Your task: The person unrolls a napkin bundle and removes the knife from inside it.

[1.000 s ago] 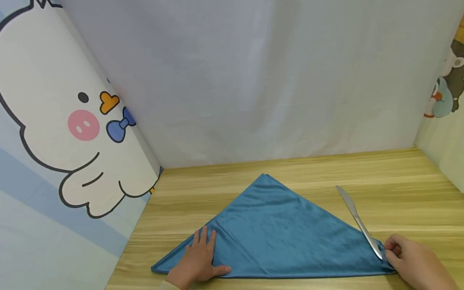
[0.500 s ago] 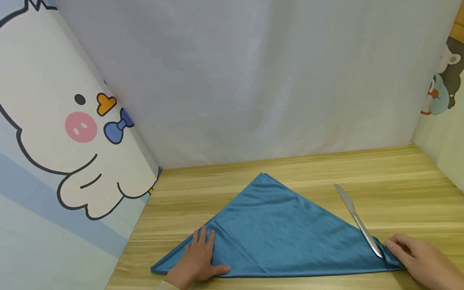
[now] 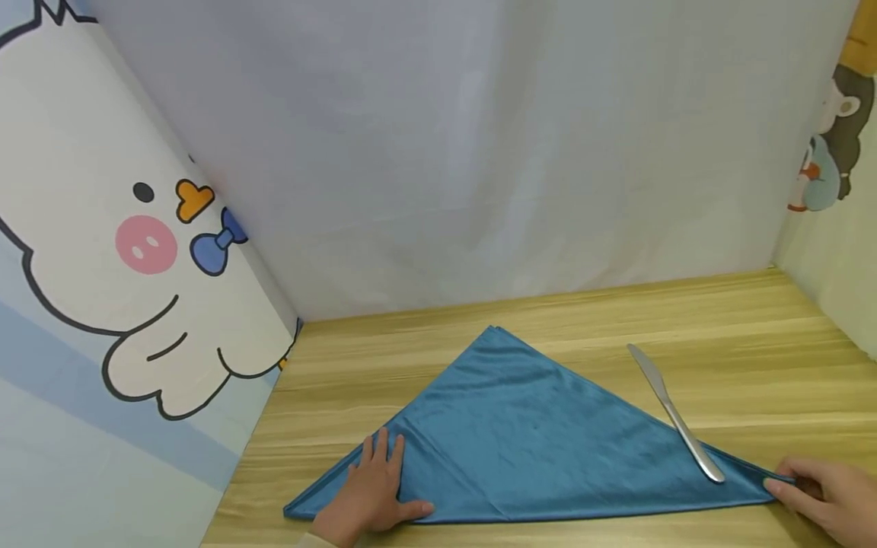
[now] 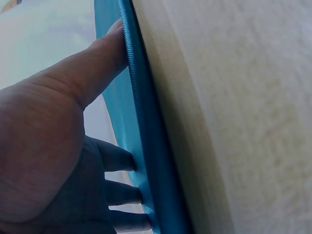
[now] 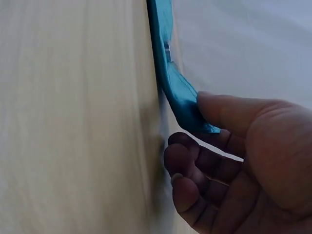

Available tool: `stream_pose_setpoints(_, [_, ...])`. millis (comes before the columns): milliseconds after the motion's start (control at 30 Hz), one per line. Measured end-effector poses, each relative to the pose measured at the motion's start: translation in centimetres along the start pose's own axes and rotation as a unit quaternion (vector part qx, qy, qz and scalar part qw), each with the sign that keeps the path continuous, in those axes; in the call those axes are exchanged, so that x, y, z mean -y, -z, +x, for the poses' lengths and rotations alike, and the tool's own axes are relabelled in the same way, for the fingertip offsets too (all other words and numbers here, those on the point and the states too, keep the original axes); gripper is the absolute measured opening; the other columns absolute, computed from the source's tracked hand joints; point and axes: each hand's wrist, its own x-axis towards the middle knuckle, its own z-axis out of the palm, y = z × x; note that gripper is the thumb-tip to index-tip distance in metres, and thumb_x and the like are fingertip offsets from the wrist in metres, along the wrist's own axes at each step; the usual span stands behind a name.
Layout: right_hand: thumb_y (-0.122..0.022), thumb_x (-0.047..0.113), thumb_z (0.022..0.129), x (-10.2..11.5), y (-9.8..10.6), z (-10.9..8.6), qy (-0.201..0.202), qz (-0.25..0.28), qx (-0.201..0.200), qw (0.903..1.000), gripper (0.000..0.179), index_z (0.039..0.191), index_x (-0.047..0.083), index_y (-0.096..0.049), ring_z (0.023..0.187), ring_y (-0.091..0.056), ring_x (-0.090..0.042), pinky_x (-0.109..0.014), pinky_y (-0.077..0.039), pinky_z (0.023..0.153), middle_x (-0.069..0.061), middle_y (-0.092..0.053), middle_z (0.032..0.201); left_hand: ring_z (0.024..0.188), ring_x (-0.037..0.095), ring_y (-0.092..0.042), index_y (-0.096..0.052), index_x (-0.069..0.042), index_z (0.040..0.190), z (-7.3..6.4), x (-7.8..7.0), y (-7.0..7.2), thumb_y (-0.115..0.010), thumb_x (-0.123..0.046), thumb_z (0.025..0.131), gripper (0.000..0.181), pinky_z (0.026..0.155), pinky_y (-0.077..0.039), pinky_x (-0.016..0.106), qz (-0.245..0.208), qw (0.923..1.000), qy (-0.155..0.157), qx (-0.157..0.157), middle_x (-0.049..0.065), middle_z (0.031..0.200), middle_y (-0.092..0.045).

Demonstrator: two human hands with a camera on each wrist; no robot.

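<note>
A blue satiny cloth, folded into a triangle, lies on the table with its long edge toward me. My left hand rests on its left part, fingers straight and spread, the thumb along the near edge. At the far right my right hand pinches the cloth's right corner between thumb and fingers; in the right wrist view that corner is lifted off the tabletop. Across the right part of the cloth lies a silver table knife, its handle on the fabric and its blade over the wood beyond.
The wood-grain table carries the cloth. A pale grey curtain stands along the back. To the left is a panel printed with a white cartoon bird; another printed panel bounds the right.
My right hand has moved right, drawing out the cloth's corner, which was bunched beside the knife handle and now stretches to a point. My left hand has stayed in place.
</note>
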Motion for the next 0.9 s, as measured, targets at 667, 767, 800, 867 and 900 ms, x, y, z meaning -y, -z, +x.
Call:
stream_pose_setpoints(667, [-0.072,0.015,0.079,-1.7,0.0,0.1,-0.058,-0.010,-0.022,0.9980,0.020,0.066,0.011,-0.057,0.046,-0.034,-0.002,-0.021,-0.030,0.044,0.007,-0.045,0.055,0.131,0.049,-0.007,-0.024,-0.003,0.144,0.0,-0.1,0.1,-0.052,-0.079,0.065,0.114,0.087,-0.024,0.070,0.001,1.0000,0.009,0.003,0.026,0.147,-0.010])
stream_pose_setpoints(767, [-0.074,0.008,0.075,-1.9,-0.2,-0.1,-0.035,0.026,-0.056,0.9974,0.019,0.066,0.008,-0.057,0.047,-0.036,0.000,-0.020,-0.032,0.043,0.009,-0.046,0.055,0.131,0.049,-0.007,-0.024,-0.002,0.144,0.0,-0.1,0.1,-0.052,-0.079,0.065,0.114,0.087,-0.024,0.070,0.001,1.0000,0.007,0.002,0.027,0.147,-0.010])
stream_pose_setpoints(800, [-0.074,0.006,0.074,-2.1,-0.2,-0.1,-0.029,0.037,-0.066,0.9967,0.018,0.066,0.007,-0.058,0.047,-0.037,0.000,-0.019,-0.033,0.044,0.010,-0.046,0.055,0.131,0.049,-0.007,-0.024,-0.002,0.144,0.0,-0.1,0.1,-0.052,-0.079,0.065,0.114,0.087,-0.024,0.070,0.001,1.0000,0.008,0.002,0.027,0.147,-0.010])
stream_pose_setpoints(867, [-0.075,0.001,0.072,-2.3,-0.3,-0.2,-0.018,0.052,-0.085,0.9948,0.017,0.068,0.004,-0.059,0.049,-0.040,0.001,-0.017,-0.034,0.044,0.012,-0.047,0.056,0.131,0.049,-0.007,-0.023,-0.003,0.144,-0.1,-0.1,0.1,-0.052,-0.079,0.065,0.114,0.087,-0.024,0.070,0.001,1.0000,0.008,0.003,0.027,0.147,-0.010])
stream_pose_setpoints(900, [-0.074,-0.001,0.072,-2.4,-0.4,-0.2,-0.016,0.060,-0.092,0.9939,0.016,0.069,0.002,-0.059,0.049,-0.041,0.002,-0.016,-0.034,0.044,0.013,-0.048,0.057,0.131,0.049,-0.007,-0.023,-0.003,0.144,-0.1,-0.1,0.1,-0.052,-0.079,0.065,0.114,0.087,-0.024,0.070,0.000,1.0000,0.009,0.003,0.027,0.147,-0.010])
